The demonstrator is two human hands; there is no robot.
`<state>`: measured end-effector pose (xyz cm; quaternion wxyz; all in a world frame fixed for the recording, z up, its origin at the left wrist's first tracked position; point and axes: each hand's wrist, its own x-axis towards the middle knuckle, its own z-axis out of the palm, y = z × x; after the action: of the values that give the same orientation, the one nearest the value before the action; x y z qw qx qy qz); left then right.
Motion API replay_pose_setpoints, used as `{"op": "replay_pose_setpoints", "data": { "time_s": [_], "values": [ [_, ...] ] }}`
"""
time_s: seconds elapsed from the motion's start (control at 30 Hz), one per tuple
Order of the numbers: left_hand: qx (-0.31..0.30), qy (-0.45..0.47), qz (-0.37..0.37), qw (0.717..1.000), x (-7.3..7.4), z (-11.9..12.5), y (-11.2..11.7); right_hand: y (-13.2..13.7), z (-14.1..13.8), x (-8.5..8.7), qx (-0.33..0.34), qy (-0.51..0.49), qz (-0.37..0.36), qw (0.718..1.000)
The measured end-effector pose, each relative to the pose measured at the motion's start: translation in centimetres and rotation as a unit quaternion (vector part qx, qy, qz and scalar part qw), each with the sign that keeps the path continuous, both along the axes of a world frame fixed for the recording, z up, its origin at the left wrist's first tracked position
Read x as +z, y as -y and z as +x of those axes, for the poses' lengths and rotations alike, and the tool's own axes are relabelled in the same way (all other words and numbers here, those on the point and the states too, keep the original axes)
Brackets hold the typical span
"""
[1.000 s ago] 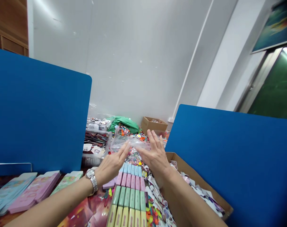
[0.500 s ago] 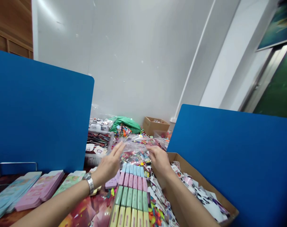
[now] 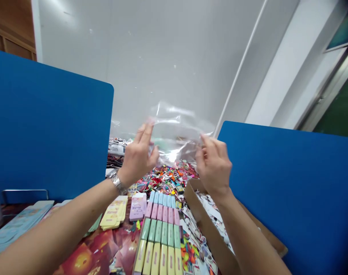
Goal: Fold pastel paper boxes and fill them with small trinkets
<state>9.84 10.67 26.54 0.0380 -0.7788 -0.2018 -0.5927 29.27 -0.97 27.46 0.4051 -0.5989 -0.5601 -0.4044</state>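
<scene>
I hold a clear plastic bag (image 3: 178,131) up in front of me with both hands. My left hand (image 3: 139,156), with a metal watch on the wrist, pinches the bag's left edge. My right hand (image 3: 215,166) grips its right edge with curled fingers. The bag looks empty and hangs above a heap of small colourful pieces (image 3: 165,179) on the table.
Rows of pastel boxes (image 3: 159,233) lie in front of me, with flat pastel cartons (image 3: 116,212) to their left. A cardboard box (image 3: 208,233) of printed cards stands at the right. Blue partitions (image 3: 47,130) rise on both sides.
Both hands have risen from the heap on the table, lifting the clear bag up to about eye level. The camera has tilted slightly.
</scene>
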Motion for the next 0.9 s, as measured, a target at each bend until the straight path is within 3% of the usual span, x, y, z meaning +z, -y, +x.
{"op": "replay_pose_setpoints", "data": {
  "time_s": [0.07, 0.13, 0.23, 0.3, 0.4, 0.53, 0.77, 0.9],
  "values": [
    [-0.020, 0.081, 0.122, 0.989, -1.5, 0.1, 1.2, 0.7, 0.0, -1.7, 0.026, 0.018, 0.031, 0.999],
    [-0.031, 0.066, 0.172, 0.982, -5.0, 0.3, 1.4, 0.6, 0.6, -5.2, 0.060, 0.057, -0.037, 0.996],
    [-0.022, -0.040, 0.092, 0.995, -10.6, 0.6, 0.1, 0.0, 1.6, -10.7, 0.078, 0.083, -0.096, 0.989],
    [-0.023, -0.061, 0.055, 0.996, -12.6, 0.6, -0.9, 0.0, 2.0, -13.0, 0.085, 0.082, -0.124, 0.985],
    [-0.028, -0.064, 0.045, 0.997, -12.8, 0.3, -1.6, 0.6, 1.9, -14.1, 0.083, 0.030, -0.107, 0.990],
    [-0.034, -0.080, 0.017, 0.996, -11.9, 0.3, -1.4, 1.3, 1.4, -13.3, 0.065, 0.007, -0.042, 0.997],
    [-0.055, -0.084, 0.006, 0.995, -12.8, -0.2, -1.1, 0.3, 3.1, -11.9, 0.010, 0.014, -0.067, 0.998],
    [-0.080, -0.078, 0.003, 0.994, -12.1, -1.1, -0.7, -0.9, 4.4, -12.3, 0.036, -0.059, -0.110, 0.991]
  ]
}}
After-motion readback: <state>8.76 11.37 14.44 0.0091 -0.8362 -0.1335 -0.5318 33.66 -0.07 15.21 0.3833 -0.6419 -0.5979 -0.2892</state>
